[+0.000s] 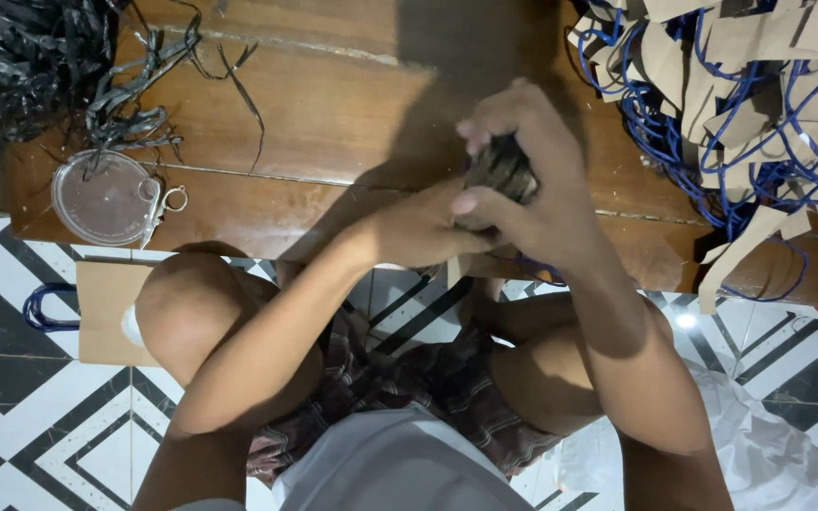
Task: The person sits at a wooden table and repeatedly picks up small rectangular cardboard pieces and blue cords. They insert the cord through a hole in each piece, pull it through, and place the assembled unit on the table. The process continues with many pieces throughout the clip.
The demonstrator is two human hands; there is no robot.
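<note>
My right hand point(532, 180) wraps over a small dark bundle point(502, 168) of thin strips, fingers curled closed on it, while my left hand point(428, 227) pinches it from below; the bundle sits between both palms above the wooden board point(333, 104). I judge it light, soft and springy, likely to fray loose, so a hold around its middle seems best. On the board to my left lie a clear round lid point(101, 197) with small scissors point(158, 208) at its edge, and a heap of black strips point(30, 57). To the right sits a pile of brown paper pieces with blue cords point(750, 95). Below, black-and-white patterned floor tiles point(11, 397).
</note>
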